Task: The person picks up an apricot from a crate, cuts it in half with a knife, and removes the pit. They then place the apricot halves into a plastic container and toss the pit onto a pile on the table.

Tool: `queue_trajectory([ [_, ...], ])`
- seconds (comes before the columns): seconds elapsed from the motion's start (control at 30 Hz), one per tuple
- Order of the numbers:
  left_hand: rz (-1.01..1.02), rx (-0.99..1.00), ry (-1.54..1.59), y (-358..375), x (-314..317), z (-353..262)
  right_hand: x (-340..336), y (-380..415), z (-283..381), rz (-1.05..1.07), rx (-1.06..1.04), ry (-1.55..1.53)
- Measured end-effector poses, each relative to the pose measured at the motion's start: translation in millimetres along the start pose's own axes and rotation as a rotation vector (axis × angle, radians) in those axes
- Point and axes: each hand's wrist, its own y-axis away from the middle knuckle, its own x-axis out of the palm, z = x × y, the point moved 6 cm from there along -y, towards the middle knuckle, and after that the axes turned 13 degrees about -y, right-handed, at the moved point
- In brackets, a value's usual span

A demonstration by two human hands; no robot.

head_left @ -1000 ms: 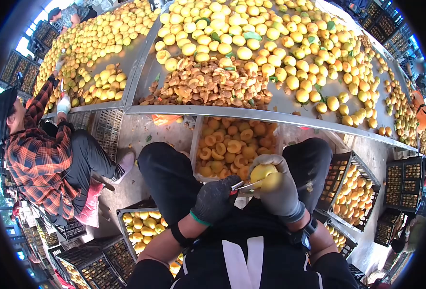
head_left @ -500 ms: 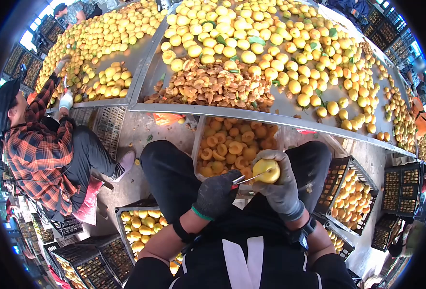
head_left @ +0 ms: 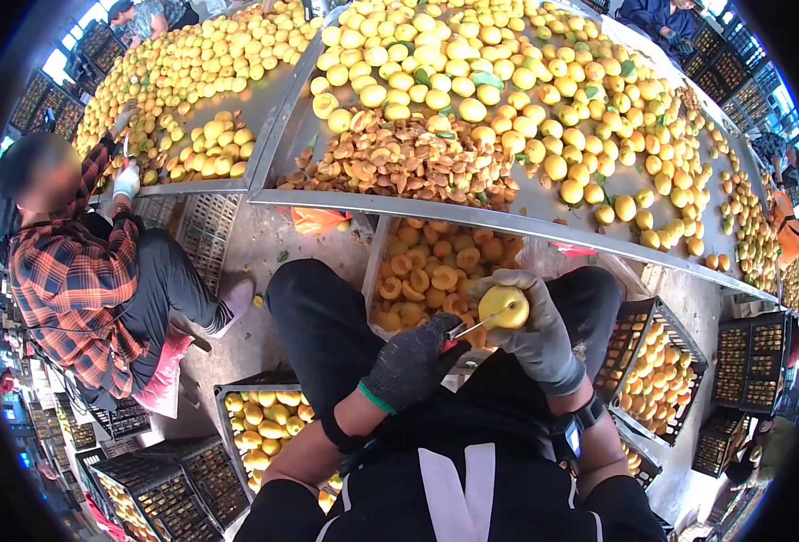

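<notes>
My left hand (head_left: 410, 359), in a dark knit glove with a green cuff edge, is closed round the handle of a small knife (head_left: 474, 329). The thin blade points up to the right, its tip at the side of a whole yellow apricot (head_left: 504, 308). My right hand (head_left: 544, 336), in a grey work glove, cups that apricot from the right and below. Just beyond both hands, between my knees, a crate (head_left: 370, 285) holds apricot halves (head_left: 428, 275).
A metal-edged table (head_left: 399, 206) carries many whole apricots (head_left: 589, 135) and a heap of brown pits (head_left: 399, 158). Crates of apricots (head_left: 264, 425) (head_left: 657, 375) stand at both sides. At left sits a co-worker in a plaid shirt (head_left: 74, 280).
The apricot and my right hand have shifted slightly up and right. My left hand and the knife have also moved a little right, the blade now tilted more steeply.
</notes>
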Motion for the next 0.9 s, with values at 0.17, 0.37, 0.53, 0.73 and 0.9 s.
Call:
queue_trajectory([
  [0.17,0.086,-0.062,-0.073,2,14,13,9,0,-13,-0.054,0.074,-0.623],
  [0.37,0.119,-0.052,-0.023,1,12,12,-10,0,-19,-0.01,0.02,-0.534],
  [0.53,0.102,-0.099,-0.005,3,13,12,-22,0,-15,-0.086,-0.054,-0.082],
  [0.73,-0.01,-0.098,-0.136,2,6,10,3,-2,-27,-0.146,0.076,-0.593],
  [0.9,-0.028,-0.102,-0.162,6,11,12,-3,0,-30,-0.067,-0.055,0.026],
])
